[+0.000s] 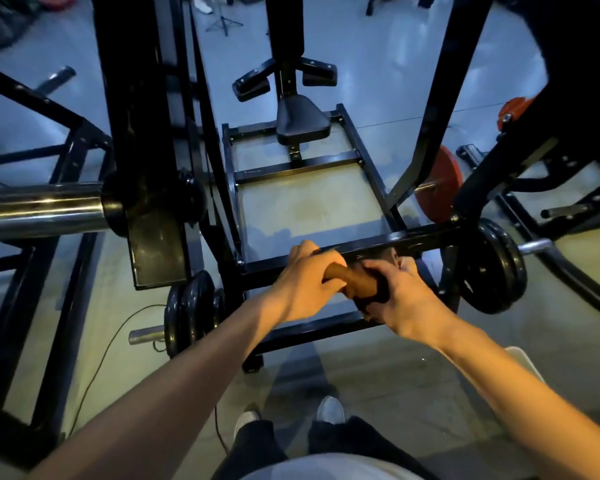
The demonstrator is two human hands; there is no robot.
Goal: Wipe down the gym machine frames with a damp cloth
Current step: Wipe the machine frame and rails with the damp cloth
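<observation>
Chrome sleeve [39,211]: bare bright bar end at far left, smooth and likely slick; it runs out of view at the edge, so its length cannot be told.
Black uprights [136,116]: painted steel posts of the machine frame, rigid and fixed; a cloth should slide easily on the gloss, and nothing here needs lifting.
Small black plates [191,313]: stacked on a low peg just beside the frame's left foot; heavy by the look, best wiped around and not moved.
Left hand [307,282]: curled closed around one end of the cloth, knuckles up, hovering over the near crossbar.
Brown cloth [352,282]: soft, limp, bunched into a roll between both hands, just above the crossbar; I judge it light and easily wrung, best held in a full fist so it does not slip when wet. Whether it is damp cannot be seen.
Near crossbar [413,239]: black steel rail of the base frame, running left to right under the hands; whether the cloth touches it is unclear.
Right hand [400,299]: wrapped shut on the cloth's other end, fingers hidden beneath the fabric.
Seat pad [302,121]: padded, beyond the base frame, well apart from the hands.
Red plate [442,185]: partly hidden behind a slanted post.
Hard to make out: upper corners are dark and smeared; frame tops are cut off.
</observation>
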